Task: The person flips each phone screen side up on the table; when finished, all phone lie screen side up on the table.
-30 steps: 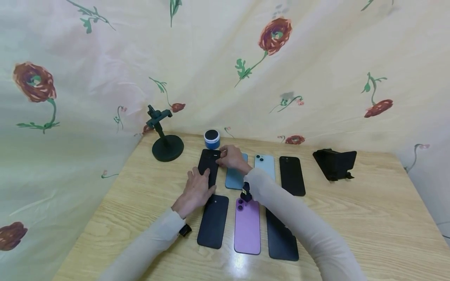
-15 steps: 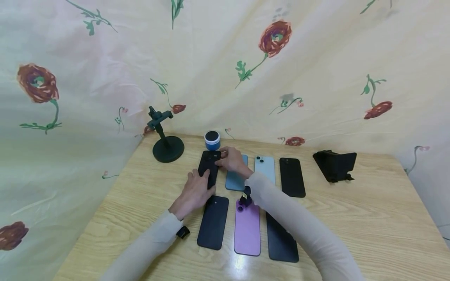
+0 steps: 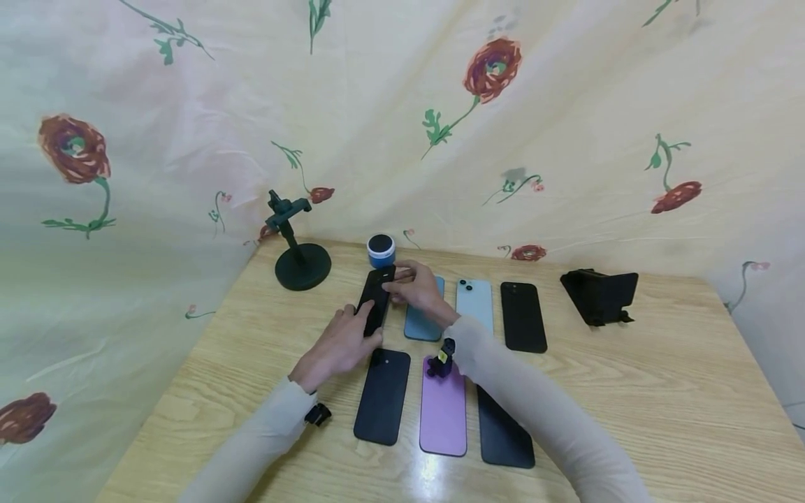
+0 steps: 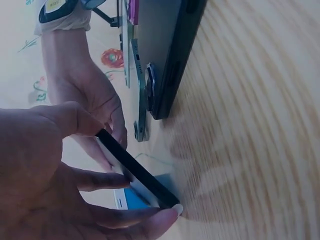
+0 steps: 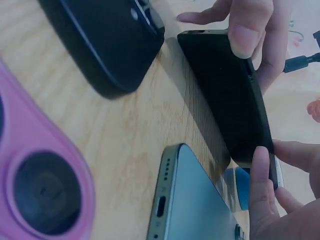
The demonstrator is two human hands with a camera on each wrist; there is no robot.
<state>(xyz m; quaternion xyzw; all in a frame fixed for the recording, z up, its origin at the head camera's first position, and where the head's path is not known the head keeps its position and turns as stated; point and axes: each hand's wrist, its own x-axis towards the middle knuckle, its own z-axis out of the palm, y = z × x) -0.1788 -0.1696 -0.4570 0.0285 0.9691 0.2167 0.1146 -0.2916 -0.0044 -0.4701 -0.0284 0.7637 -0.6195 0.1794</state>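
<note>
Both hands hold a black phone point(image 3: 376, 292), tilted up off the table at the back left of the phone group. My left hand point(image 3: 340, 344) grips its lower and left edges, thumb and fingers on opposite sides in the left wrist view. My right hand point(image 3: 420, 288) pinches the upper right edge. In the right wrist view the phone point(image 5: 225, 95) stands slanted between the hands, its right edge lifted. Just below it lies a dark phone point(image 3: 382, 398), and a blue phone point(image 3: 421, 323) lies partly under my right hand.
Purple point(image 3: 443, 416), dark blue point(image 3: 504, 433), light blue point(image 3: 476, 304) and black point(image 3: 524, 318) phones lie to the right. A blue-white round device point(image 3: 381, 253) is behind; a round-based stand point(image 3: 303, 267) is at left, a folded black stand point(image 3: 600, 296) at right.
The black phone, earlier flat on the table, is now raised and tilted, with both hands gripping it. My left hand has shifted slightly left and down.
</note>
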